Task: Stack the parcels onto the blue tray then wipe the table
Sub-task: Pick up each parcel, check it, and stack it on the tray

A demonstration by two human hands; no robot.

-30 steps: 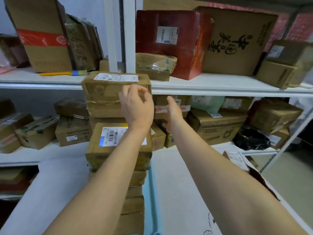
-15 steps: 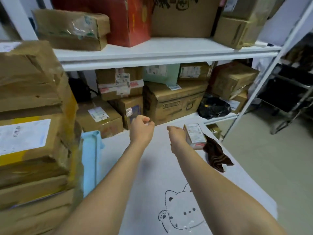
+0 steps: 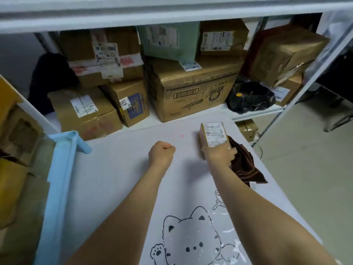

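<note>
Right hand clamps its fingers round the parcel's near end, cloth just right of them, left hand fisted, holding nothing, over the worktop.

Cartons crowd shelf; black bag, perhaps plastic, right.

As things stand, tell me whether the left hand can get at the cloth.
Probably not easily. The cloth lies past the right hand, which grips the parcel; the left hand, a fist, would have to cross that arm to reach it.
</note>
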